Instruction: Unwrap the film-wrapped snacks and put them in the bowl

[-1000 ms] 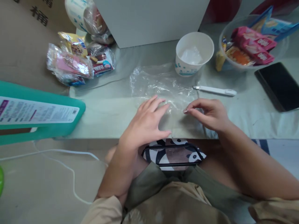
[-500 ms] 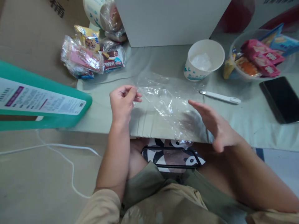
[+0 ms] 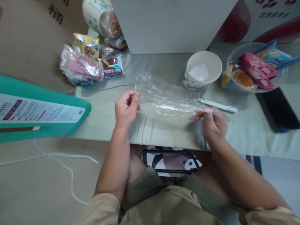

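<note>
A clear plastic bag (image 3: 164, 98) stretches between my two hands, just above the cloth-covered table. My left hand (image 3: 127, 107) pinches its left end between thumb and fingers. The right end is gripped by my right hand (image 3: 214, 123), with some of the film bunched over the fingers. Just beyond my right hand lies a white-handled cutter (image 3: 219, 106), its tip close to the film. A paper cup (image 3: 187, 78) with blue print stands behind the bag, holding crumpled clear plastic (image 3: 199, 72).
At the right are a clear bowl of wrapped snacks (image 3: 284, 73) and a black phone (image 3: 278, 109). Packaged snacks (image 3: 83, 64) pile up at the back left, near a tipped paper cup (image 3: 92, 15). A green jug (image 3: 82, 107) stands left; a white box (image 3: 173, 28) rises behind.
My right hand, open before, has closed on the right end of the bag. The film, which hung towards the table edge, is now drawn out sideways between both hands.
</note>
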Motion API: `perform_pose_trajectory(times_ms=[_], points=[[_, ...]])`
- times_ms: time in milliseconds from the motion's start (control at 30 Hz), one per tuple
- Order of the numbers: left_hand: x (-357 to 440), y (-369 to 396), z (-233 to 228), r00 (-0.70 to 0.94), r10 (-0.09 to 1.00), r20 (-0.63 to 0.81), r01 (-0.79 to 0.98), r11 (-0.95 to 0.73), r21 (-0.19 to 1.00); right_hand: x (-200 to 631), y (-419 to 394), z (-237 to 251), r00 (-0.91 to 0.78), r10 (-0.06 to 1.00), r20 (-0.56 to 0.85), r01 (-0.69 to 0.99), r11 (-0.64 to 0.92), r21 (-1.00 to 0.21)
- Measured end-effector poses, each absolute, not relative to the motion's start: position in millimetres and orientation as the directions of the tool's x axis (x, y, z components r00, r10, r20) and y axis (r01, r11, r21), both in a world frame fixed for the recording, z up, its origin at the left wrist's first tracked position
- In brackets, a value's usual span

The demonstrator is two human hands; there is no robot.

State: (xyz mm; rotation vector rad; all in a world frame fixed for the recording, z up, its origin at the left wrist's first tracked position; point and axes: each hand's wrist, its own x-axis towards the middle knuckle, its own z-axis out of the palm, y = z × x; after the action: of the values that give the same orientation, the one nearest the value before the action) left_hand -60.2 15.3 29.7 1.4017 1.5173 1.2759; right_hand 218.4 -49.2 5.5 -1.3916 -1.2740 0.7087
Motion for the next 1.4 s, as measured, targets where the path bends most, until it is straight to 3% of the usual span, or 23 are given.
perform_pose_trajectory(times_ms=[133, 233, 300, 467, 633, 767, 933, 1167, 1333, 1400], points=[[-67, 18, 27, -0.038, 0.998, 0.042, 0.278, -0.03, 0.96, 227, -42, 1, 0.336, 0.942, 0.023, 0.145, -0.027, -0.989], [-69, 16, 26, 0.168, 0.985, -0.034, 0.311, -0.02, 0.95, 233, -37, 1, 0.385, 0.922, -0.04, 0.079, -0.076, -0.994], [-68, 14, 25, 0.208, 0.976, -0.067, 0.324, -0.004, 0.946, 236, -34, 1, 0.416, 0.907, -0.062, 0.072, -0.1, -0.992], [-59, 10, 19, 0.15, 0.979, -0.141, 0.279, 0.094, 0.956, 241, -37, 2, 0.392, 0.916, -0.081, 0.054, -0.111, -0.992], [-50, 15, 15, -0.133, 0.989, 0.064, 0.136, -0.045, 0.99, 242, -41, 4, 0.353, 0.935, -0.027, 0.213, -0.108, -0.971], [-49, 18, 14, -0.093, 0.993, 0.073, -0.004, -0.073, 0.997, 240, -42, 2, 0.295, 0.955, -0.031, 0.298, -0.123, -0.947], [-47, 19, 13, -0.059, 0.995, -0.078, 0.176, 0.088, 0.981, 238, -41, 0, 0.274, 0.962, -0.014, 0.361, -0.116, -0.925], [-48, 24, 15, -0.239, 0.956, 0.169, 0.174, -0.129, 0.976, 236, -40, 3, 0.245, 0.969, -0.034, 0.421, -0.138, -0.897], [-49, 27, 7, -0.136, 0.989, -0.052, 0.204, 0.079, 0.976, 238, -39, 6, 0.25, 0.967, -0.044, 0.462, -0.159, -0.872], [-49, 27, 5, -0.145, 0.987, -0.075, 0.277, 0.113, 0.954, 240, -39, 9, 0.283, 0.957, -0.059, 0.491, -0.198, -0.848]])
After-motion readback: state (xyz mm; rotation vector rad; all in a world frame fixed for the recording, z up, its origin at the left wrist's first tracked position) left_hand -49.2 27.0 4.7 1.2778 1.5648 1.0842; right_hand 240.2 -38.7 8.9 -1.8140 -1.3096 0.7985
